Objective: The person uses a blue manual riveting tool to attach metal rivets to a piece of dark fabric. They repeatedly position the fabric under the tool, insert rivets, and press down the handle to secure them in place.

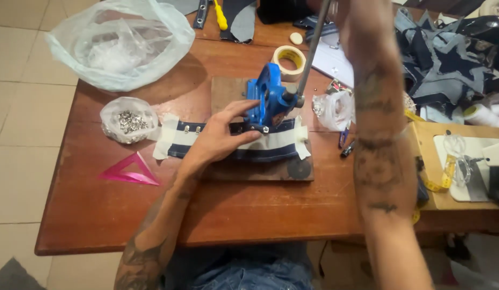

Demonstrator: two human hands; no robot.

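Front table edge (249, 225): lying bare between the two forearms, giving open passage.
Left approach: pink set square (128, 172) and bag of metal eyelets (128, 122) sitting in the way; large plastic bag (118, 43) filling the far left corner.
Centre: blue hand press (271, 102) standing over the striped fabric strip (233, 142), its lever (313, 48) rising steeply.
Right: small bag (333, 110), tape roll (290, 62) and denim scraps (443, 59) crowding the surface.

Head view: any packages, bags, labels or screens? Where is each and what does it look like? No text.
Large plastic bag: table's far left corner, translucent white, crumpled, open.
Small plastic bag: left of the striped fabric, clear, round, full of silvery metal pieces.
Small clear bag: right of the blue press, crumpled, with small metal bits.
No screens or signs visible.
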